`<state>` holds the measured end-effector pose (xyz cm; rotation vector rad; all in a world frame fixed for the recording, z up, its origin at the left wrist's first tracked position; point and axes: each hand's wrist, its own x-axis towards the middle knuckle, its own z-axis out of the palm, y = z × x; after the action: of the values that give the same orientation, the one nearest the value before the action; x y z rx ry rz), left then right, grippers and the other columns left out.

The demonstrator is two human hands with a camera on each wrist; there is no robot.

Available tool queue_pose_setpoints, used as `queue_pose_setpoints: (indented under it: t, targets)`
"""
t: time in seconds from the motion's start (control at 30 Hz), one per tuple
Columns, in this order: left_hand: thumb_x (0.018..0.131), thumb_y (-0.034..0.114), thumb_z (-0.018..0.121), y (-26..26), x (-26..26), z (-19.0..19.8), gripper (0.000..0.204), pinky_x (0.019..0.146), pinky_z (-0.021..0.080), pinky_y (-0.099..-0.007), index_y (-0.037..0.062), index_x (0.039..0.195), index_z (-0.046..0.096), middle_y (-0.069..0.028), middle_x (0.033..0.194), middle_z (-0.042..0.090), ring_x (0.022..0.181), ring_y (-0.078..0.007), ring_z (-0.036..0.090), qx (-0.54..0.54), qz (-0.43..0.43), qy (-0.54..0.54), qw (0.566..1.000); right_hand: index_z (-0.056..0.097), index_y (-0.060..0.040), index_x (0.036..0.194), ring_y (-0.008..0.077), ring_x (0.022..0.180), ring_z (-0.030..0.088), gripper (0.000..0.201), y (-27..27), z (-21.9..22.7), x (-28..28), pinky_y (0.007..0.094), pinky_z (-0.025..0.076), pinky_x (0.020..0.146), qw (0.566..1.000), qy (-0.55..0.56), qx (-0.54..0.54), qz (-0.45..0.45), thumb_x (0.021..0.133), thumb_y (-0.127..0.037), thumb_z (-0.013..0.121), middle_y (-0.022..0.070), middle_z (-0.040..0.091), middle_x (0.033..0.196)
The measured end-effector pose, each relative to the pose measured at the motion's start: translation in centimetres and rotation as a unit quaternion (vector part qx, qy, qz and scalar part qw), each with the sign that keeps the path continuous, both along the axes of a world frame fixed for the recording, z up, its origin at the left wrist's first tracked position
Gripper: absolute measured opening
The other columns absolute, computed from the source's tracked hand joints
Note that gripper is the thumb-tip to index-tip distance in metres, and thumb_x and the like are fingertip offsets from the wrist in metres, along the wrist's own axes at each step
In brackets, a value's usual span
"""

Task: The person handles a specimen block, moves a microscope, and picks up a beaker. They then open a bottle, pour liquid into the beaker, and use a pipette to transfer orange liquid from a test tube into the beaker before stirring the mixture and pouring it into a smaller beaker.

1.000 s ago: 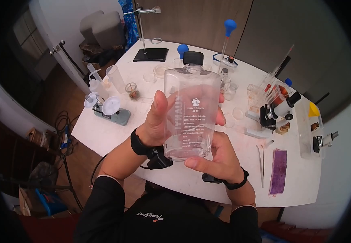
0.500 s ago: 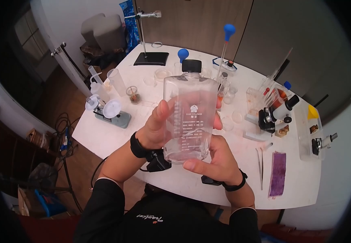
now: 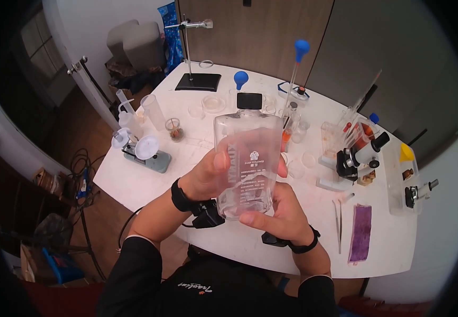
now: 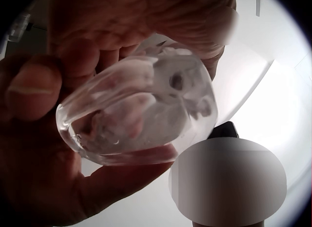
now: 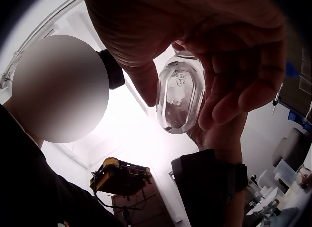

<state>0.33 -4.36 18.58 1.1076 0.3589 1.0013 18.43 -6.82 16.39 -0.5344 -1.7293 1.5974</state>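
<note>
Both hands hold up a clear flat-sided bottle (image 3: 247,169) with a black cap (image 3: 249,101) and white printing, in front of the chest and over the table. My left hand (image 3: 202,177) grips its left side, thumb at the front and fingers behind the clear wall. Low on the right, my right hand (image 3: 287,214) holds it with the thumb across the front near the base. From below, the right wrist view shows the bottle's oval base (image 5: 180,102) between thumb and fingers. In the left wrist view the bottle base (image 4: 141,114) lies between the two hands.
On the white table (image 3: 187,150) stand a small balance (image 3: 147,156), a plastic beaker (image 3: 153,112) and a stand (image 3: 197,81) to the left. Two microscopes, one black and white (image 3: 361,156), are at right. Tweezers (image 3: 338,227) and a purple cloth strip (image 3: 360,234) lie near the right front.
The bottle and both hands have come down a little, and the cap now sits lower against the table. The grip looks the same, and the whole view has shifted slightly.
</note>
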Motion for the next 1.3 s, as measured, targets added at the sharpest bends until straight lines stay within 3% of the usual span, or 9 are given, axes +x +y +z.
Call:
queue_pose_setpoints:
  t: [0.23, 0.27, 0.37, 0.47, 0.57, 0.77, 0.8, 1.1, 1.3]
  targets:
    - [0.05, 0.072, 0.085, -0.4, -0.5, -0.7, 0.115, 0.095, 0.047, -0.0345, -0.004, 0.129, 0.048, -0.0131, 0.112, 0.06, 0.108, -0.0227, 0.059, 0.032, -0.006, 0.038, 0.999, 0.064, 0.0001, 0.113, 0.0211, 0.101, 0.063, 0.047, 0.3, -0.8, -0.4, 0.0325, 0.048, 0.09, 0.998, 0.024, 0.031, -0.044, 0.081, -0.03, 0.079, 0.0106, 0.067, 0.108]
    - [0.054, 0.068, 0.085, -0.4, -0.5, -0.7, 0.112, 0.095, 0.046, -0.0337, -0.0046, 0.131, 0.046, -0.0142, 0.115, 0.059, 0.109, -0.0238, 0.059, 0.043, -0.017, 0.028, 0.999, 0.063, 0.0003, 0.114, 0.0216, 0.103, 0.062, 0.048, 0.3, -0.7, -0.4, 0.0329, 0.047, 0.09, 0.999, 0.019, 0.02, -0.038, 0.08, -0.03, 0.079, 0.0111, 0.066, 0.11]
    - [0.066, 0.037, 0.088, 0.3, -1.0, -2.3, 0.094, 0.101, 0.043, -0.0343, -0.0039, 0.138, 0.042, -0.0119, 0.126, 0.056, 0.116, -0.0209, 0.056, 0.059, -0.083, -0.056, 0.993, 0.062, 0.0008, 0.115, 0.0219, 0.105, 0.061, 0.05, 0.5, -0.7, -0.5, 0.0335, 0.047, 0.091, 0.998, 0.018, 0.029, -0.046, 0.08, -0.03, 0.079, 0.0116, 0.065, 0.111]
    - [0.06, 0.063, 0.085, -0.2, -0.7, -1.5, 0.108, 0.098, 0.045, -0.0365, -0.0037, 0.134, 0.045, -0.0177, 0.126, 0.055, 0.113, -0.0279, 0.058, 0.084, -0.026, 0.043, 0.995, 0.061, 0.0012, 0.116, 0.0212, 0.102, 0.063, 0.051, 0.5, -0.9, -1.1, 0.0334, 0.048, 0.089, 0.992, 0.058, 0.067, -0.087, 0.079, -0.028, 0.08, 0.011, 0.067, 0.108]
    - [0.063, 0.066, 0.081, -0.5, -0.4, -0.5, 0.108, 0.103, 0.043, -0.0395, -0.0033, 0.136, 0.044, -0.0201, 0.129, 0.055, 0.118, -0.0299, 0.057, 0.111, 0.027, 0.027, 0.993, 0.061, 0.0012, 0.116, 0.02, 0.097, 0.065, 0.05, 0.7, -0.6, -0.5, 0.0328, 0.049, 0.086, 0.995, 0.028, 0.063, -0.073, 0.078, -0.024, 0.08, 0.0103, 0.069, 0.105]
    - [0.087, 0.055, 0.06, -1.2, -1.6, 2.8, 0.072, 0.105, 0.041, -0.0432, -0.004, 0.128, 0.052, -0.0215, 0.123, 0.061, 0.12, -0.0302, 0.057, 0.212, 0.17, 0.072, 0.96, 0.06, 0.0013, 0.118, 0.0195, 0.095, 0.066, 0.051, 1.5, -0.9, -0.6, 0.0321, 0.05, 0.084, 0.988, -0.022, 0.098, -0.114, 0.078, -0.022, 0.081, 0.0114, 0.07, 0.103]
    - [0.093, 0.041, 0.055, -0.9, -1.7, 2.5, 0.053, 0.105, 0.041, -0.0437, -0.004, 0.122, 0.056, -0.0205, 0.121, 0.062, 0.118, -0.0297, 0.058, 0.264, 0.176, 0.068, 0.946, 0.06, 0.0012, 0.118, 0.0195, 0.095, 0.066, 0.051, 1.6, -1.0, -0.6, 0.0321, 0.05, 0.084, 0.986, -0.027, 0.105, -0.125, 0.078, -0.022, 0.081, 0.0117, 0.07, 0.103]
    - [0.091, 0.026, 0.061, -1.1, -1.5, 1.4, 0.041, 0.104, 0.041, -0.0449, -0.0039, 0.118, 0.059, -0.0188, 0.117, 0.064, 0.115, -0.0301, 0.058, 0.316, 0.197, 0.104, 0.922, 0.063, -0.0011, 0.114, 0.0222, 0.098, 0.066, 0.042, 2.6, -1.6, -0.8, 0.0335, 0.05, 0.085, 0.982, -0.038, 0.14, -0.124, 0.079, -0.018, 0.079, 0.0114, 0.07, 0.105]
    - [0.086, 0.021, 0.066, -0.7, -1.3, 1.4, 0.038, 0.102, 0.041, -0.0453, -0.0023, 0.115, 0.062, -0.0183, 0.111, 0.067, 0.112, -0.0317, 0.058, 0.417, 0.211, 0.139, 0.873, 0.063, -0.0024, 0.113, 0.0283, 0.094, 0.065, 0.046, 3.1, -2.7, -0.5, 0.0362, 0.05, 0.08, 0.967, -0.061, 0.183, -0.166, 0.073, -0.015, 0.082, 0.0125, 0.067, 0.101]
